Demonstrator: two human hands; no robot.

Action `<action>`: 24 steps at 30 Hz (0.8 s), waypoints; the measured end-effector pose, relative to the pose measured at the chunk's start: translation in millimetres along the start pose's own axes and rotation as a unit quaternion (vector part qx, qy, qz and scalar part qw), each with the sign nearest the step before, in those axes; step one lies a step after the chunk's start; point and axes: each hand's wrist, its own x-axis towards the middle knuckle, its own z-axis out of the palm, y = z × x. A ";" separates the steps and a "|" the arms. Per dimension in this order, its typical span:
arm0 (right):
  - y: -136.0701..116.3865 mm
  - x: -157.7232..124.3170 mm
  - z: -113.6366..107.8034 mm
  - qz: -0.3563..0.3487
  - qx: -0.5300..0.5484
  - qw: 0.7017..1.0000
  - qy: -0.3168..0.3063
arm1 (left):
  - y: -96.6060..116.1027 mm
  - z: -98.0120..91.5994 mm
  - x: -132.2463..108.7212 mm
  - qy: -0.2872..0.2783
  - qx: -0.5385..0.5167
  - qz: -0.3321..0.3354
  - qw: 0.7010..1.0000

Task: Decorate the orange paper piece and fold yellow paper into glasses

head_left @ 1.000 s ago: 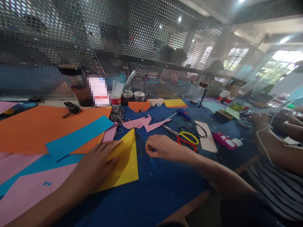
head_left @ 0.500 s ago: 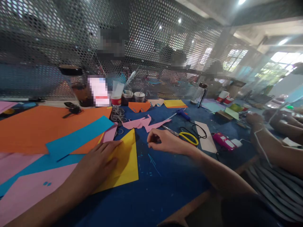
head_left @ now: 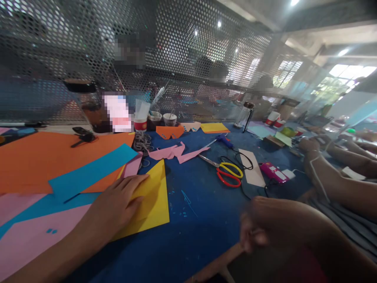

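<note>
My left hand (head_left: 118,206) lies flat, fingers stretched out, on a folded sheet of yellow paper (head_left: 154,200) and presses it against the blue tabletop. By the table's front edge is my right hand (head_left: 255,228), smeared by motion; its fingers look curled, and I cannot make out anything in them. Scissors (head_left: 228,173) with one yellow and one red handle loop rest beyond it. Pink paper cut-outs (head_left: 167,151) and thin blue paper scraps (head_left: 188,202) lie past the yellow sheet and to its right.
Orange paper (head_left: 26,157) and a blue paper strip (head_left: 94,171) cover the left side. A blue glue gun (head_left: 225,140), grey yarn (head_left: 143,141), paper cups (head_left: 140,122) and a glass bottle (head_left: 243,116) stand or lie farther back. Another person's arm (head_left: 326,169) rests at the right.
My right hand has moved from beside the yellow paper back toward me and right, to the table edge, uncovering the scissors' red handle. My left hand stays on the yellow paper.
</note>
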 end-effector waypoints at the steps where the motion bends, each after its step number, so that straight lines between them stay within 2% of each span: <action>1: -2.6 -1.8 2.9 -0.001 -0.008 1.000 0.021 | 0.8 -0.8 0.5 0.000 -0.001 0.002 1.000; 4: -11.3 15.0 5.9 -0.084 0.020 0.992 0.091 | 4.3 -4.2 1.7 -0.007 -0.003 -0.003 1.000; 7: -19.2 57.6 6.1 -0.162 0.032 0.972 0.167 | 5.3 -4.6 2.1 -0.010 0.000 -0.009 1.000; 9: -23.5 90.3 7.3 -0.159 -0.019 0.963 0.216 | 3.8 -2.3 2.3 -0.007 0.004 -0.005 1.000; 13: -26.4 139.4 12.3 -0.158 -0.110 0.956 0.222 | 0.1 1.3 3.3 0.001 0.003 0.001 1.000; 16: -22.2 154.8 17.7 -0.172 -0.148 0.946 0.230 | 0.2 0.0 3.2 0.004 0.000 0.005 1.000; 20: -17.0 159.4 24.8 -0.186 -0.170 0.932 0.261 | 1.5 -1.1 1.4 0.012 0.001 0.014 1.000; 24: -23.1 162.5 23.4 -0.173 -0.154 0.938 0.258 | 0.5 1.6 0.7 0.012 0.008 0.015 1.000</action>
